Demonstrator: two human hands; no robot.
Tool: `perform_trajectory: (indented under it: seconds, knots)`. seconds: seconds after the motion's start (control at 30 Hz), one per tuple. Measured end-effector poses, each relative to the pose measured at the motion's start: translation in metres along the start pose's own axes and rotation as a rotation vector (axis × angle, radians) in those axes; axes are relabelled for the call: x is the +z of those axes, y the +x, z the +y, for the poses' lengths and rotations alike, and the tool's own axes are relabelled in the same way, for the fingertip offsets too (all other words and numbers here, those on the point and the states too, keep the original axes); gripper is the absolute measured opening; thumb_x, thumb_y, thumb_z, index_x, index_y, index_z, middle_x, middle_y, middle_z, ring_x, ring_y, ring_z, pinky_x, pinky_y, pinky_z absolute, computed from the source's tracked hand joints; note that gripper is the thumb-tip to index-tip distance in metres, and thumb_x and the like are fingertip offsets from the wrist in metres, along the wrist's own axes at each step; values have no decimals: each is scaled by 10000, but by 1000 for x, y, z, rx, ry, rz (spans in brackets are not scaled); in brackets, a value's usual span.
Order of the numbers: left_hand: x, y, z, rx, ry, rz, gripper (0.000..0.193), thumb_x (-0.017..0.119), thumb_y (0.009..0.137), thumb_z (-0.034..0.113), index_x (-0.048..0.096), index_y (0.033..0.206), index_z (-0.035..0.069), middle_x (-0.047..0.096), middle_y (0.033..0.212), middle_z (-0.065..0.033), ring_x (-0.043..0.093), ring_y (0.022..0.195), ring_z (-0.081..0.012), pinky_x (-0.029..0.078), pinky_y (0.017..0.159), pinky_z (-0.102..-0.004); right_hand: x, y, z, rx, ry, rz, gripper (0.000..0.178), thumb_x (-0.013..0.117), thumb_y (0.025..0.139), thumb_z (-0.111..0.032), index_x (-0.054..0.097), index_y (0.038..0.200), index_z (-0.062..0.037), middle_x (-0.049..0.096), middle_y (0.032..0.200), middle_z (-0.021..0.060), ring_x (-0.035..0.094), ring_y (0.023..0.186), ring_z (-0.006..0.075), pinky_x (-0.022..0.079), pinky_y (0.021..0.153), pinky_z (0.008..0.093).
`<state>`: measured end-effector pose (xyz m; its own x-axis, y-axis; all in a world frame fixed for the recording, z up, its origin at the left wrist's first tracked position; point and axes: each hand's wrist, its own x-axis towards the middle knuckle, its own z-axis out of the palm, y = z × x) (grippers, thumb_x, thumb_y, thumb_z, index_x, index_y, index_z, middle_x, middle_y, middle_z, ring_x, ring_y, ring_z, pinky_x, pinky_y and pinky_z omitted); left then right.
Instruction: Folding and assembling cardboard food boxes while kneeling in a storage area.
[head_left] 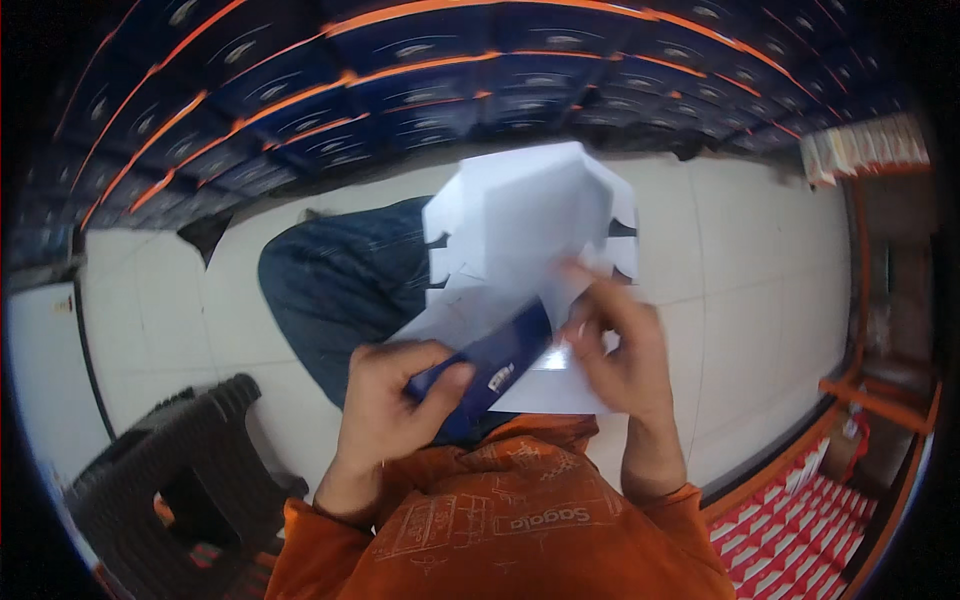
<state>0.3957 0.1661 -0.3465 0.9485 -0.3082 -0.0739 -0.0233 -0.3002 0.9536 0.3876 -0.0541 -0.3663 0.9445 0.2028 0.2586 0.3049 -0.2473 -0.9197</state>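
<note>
Across my lap lies a partly folded cardboard box blank [540,215], white on the inside with notched tabs along its edges. One of its panels, dark blue outside with a small white print [500,378], is turned up at an angle. My left hand [405,395] grips this blue panel, thumb on top and fingers underneath. On the other side of the blank, my right hand [625,345] has its fingers bent around a small white flap, slightly smeared by motion. The blank hides part of my legs in dark jeans [340,285].
Stacked dark blue boxes [420,50] with orange edges line the far side. A black plastic stool [170,480] stands at the left, near a white panel [55,370]. On the right, an orange-brown frame [870,400] holds rows of red and white packs [790,520]. Pale tiles [745,270] cover the floor.
</note>
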Motion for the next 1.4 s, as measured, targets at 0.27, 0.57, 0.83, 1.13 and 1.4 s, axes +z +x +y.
perform_trajectory:
  seconds: [0.27, 0.57, 0.83, 1.13, 1.4]
  knots:
    - [-34, -4, -19, -19, -205, 192, 144, 679, 822, 62, 647, 698, -4, 587, 553, -19, 502, 498, -36, 375, 466, -208, 11, 10, -8, 216, 52, 83, 575, 625, 925, -341, 426, 1303, 43, 544, 582, 19, 503, 512, 70, 344, 503, 185]
    - [-51, -3, -28, -58, -224, 62, 143, 656, 799, 34, 609, 668, 1, 535, 561, 6, 454, 531, -35, 351, 487, -223, 36, 37, -9, 218, -18, -395, 466, 748, 797, -101, 607, 1241, -99, 561, 601, 29, 479, 533, 72, 403, 539, 230]
    - [-56, -14, -41, 43, -291, 48, 170, 605, 799, 48, 558, 642, 2, 440, 538, -24, 394, 510, -80, 331, 485, -259, 48, 29, -8, 341, -26, -427, 552, 858, 654, -131, 646, 1163, -118, 634, 704, 41, 515, 570, 91, 402, 516, 237]
    - [-109, 11, -12, 172, 78, -340, 261, 790, 735, 177, 698, 927, 27, 669, 743, -122, 678, 700, -264, 503, 619, -326, -18, 80, -31, 213, -718, -203, 994, 905, 426, -290, 535, 1319, -58, 490, 1344, 171, 472, 1230, 354, 340, 1059, 457]
    - [-37, 28, -18, 219, 17, -466, 273, 759, 797, 194, 682, 956, -14, 682, 811, -107, 669, 677, -235, 539, 663, -350, 16, 58, -11, -28, 113, 94, 479, 855, 638, -364, 603, 890, -44, 503, 833, 52, 517, 882, 219, 373, 1003, 480]
